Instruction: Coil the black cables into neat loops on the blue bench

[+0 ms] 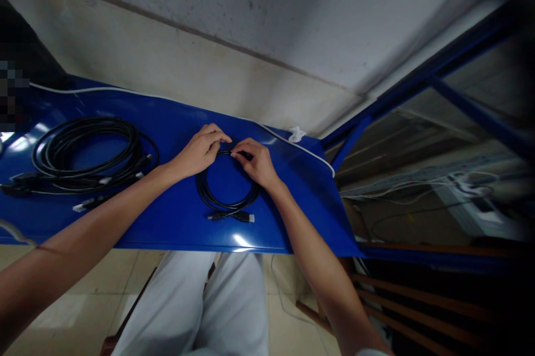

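Note:
A small coil of black cable (pixel 229 206) lies on the blue tabletop (pixel 175 216) in front of me. Its two plug ends cross at the near side, one of them with a pale tip. At the far side of the coil, the thumb and fingers of my right hand (pixel 257 164) pinch the cable. My left hand (pixel 200 150) rests just left of that spot, at the coil's upper left edge. Its index finger stretches toward the right hand, with the thumb apart below, and nothing shows gripped in it. The palm covers part of the coil.
A larger bundle of coiled black cables (pixel 90 169) with several plugs lies to the left. Along the wall runs a white cable (pixel 167 97), near a crumpled white scrap (pixel 296 134). Blue frame bars (pixel 418 88) rise at right, beside a wooden slatted chair (pixel 413 294).

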`<state>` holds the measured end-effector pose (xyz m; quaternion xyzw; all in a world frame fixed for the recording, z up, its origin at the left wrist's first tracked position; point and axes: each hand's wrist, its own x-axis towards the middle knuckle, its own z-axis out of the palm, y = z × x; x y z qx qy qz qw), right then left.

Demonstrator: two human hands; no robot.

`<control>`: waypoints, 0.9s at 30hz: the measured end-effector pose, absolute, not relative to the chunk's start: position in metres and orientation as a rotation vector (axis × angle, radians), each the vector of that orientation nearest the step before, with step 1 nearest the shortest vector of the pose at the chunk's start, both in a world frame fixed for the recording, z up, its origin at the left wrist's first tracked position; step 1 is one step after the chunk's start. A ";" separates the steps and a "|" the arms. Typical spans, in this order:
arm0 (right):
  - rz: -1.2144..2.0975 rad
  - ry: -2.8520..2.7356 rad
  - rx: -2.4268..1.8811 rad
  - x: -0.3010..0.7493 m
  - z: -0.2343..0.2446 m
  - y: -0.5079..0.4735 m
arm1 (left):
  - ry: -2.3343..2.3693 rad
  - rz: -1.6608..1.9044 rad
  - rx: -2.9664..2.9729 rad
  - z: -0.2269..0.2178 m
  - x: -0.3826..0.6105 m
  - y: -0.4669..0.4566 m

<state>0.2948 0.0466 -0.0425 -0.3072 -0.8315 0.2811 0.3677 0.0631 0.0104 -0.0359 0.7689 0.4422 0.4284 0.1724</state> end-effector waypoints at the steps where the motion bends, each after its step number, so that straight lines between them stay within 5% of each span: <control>1: 0.709 -2.141 -0.785 0.294 -0.044 0.048 | 1.261 1.226 2.164 -0.036 0.063 0.011; 20: 0.179 -2.225 -0.904 0.283 -0.052 0.091 | 1.134 1.350 1.705 -0.040 0.069 0.013; 27: 0.548 -1.985 -0.669 0.273 -0.033 0.062 | 1.045 1.349 1.492 -0.034 0.076 0.007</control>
